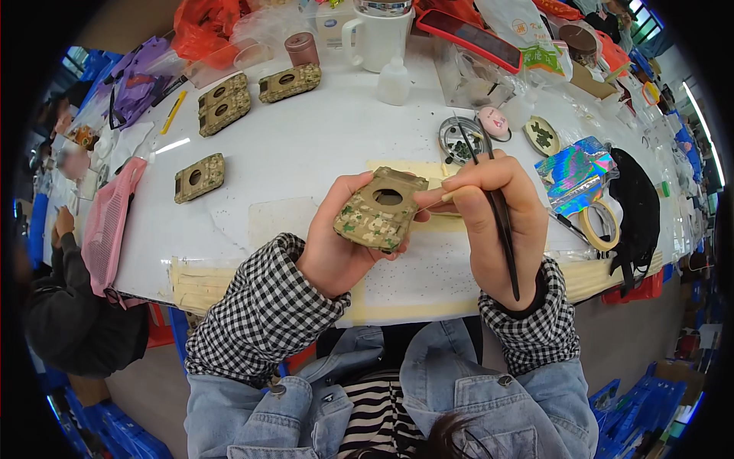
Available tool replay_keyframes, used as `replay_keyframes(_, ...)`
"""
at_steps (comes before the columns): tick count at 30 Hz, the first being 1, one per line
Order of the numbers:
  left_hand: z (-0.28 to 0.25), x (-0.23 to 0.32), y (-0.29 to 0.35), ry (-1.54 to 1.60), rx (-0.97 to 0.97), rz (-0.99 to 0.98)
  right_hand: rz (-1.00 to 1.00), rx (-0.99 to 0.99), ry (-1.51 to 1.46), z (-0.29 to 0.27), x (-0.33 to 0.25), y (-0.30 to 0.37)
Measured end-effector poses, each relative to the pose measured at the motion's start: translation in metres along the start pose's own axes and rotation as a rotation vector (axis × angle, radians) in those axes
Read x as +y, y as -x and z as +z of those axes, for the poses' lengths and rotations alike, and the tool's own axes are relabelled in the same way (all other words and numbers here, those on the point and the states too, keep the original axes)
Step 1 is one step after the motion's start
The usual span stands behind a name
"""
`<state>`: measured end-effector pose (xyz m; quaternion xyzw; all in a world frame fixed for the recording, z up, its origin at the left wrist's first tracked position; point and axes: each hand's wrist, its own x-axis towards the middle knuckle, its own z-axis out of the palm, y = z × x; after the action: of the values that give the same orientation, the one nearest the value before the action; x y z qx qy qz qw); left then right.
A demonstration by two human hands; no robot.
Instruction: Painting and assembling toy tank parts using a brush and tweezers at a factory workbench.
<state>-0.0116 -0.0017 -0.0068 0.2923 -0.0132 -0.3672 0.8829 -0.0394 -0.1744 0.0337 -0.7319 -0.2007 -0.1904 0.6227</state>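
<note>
Wispy hair (447,434) overhangs denim (497,394); fingers (345,187) hold a mottled shell (374,218).

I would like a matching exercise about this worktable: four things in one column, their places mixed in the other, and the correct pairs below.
1. Camouflage piece nearest the person
2. Black tweezers
3. Pink mesh bag
4. Red-edged phone

A. Near the left edge of the table
B. In the right hand
C. Right of the white mug
D. In the left hand

Pairs: 1-D, 2-B, 3-A, 4-C
</note>
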Motion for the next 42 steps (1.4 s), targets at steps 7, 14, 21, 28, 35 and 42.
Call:
replay_keyframes(7,-0.001,-0.001,0.001,0.026,-0.035,-0.006,0.042,-0.019,-0.013,0.002,0.002,0.001)
replay_keyframes(14,0.011,0.000,0.002,-0.036,0.090,0.005,0.025,-0.022,0.048,0.002,0.001,0.001)
replay_keyframes(21,-0.003,-0.001,0.002,0.054,-0.074,-0.007,0.028,-0.024,0.043,0.003,0.001,0.001)
replay_keyframes(28,-0.003,-0.001,0.002,0.053,-0.054,-0.011,0.093,-0.053,-0.085,0.001,0.000,0.002)
replay_keyframes(35,0.000,0.002,0.001,-0.014,0.025,0.022,0.016,0.149,0.119,-0.027,0.005,0.006)
replay_keyframes(42,0.002,0.004,0.002,-0.006,0.111,0.112,-0.214,0.061,0.777,-0.040,0.026,0.006)
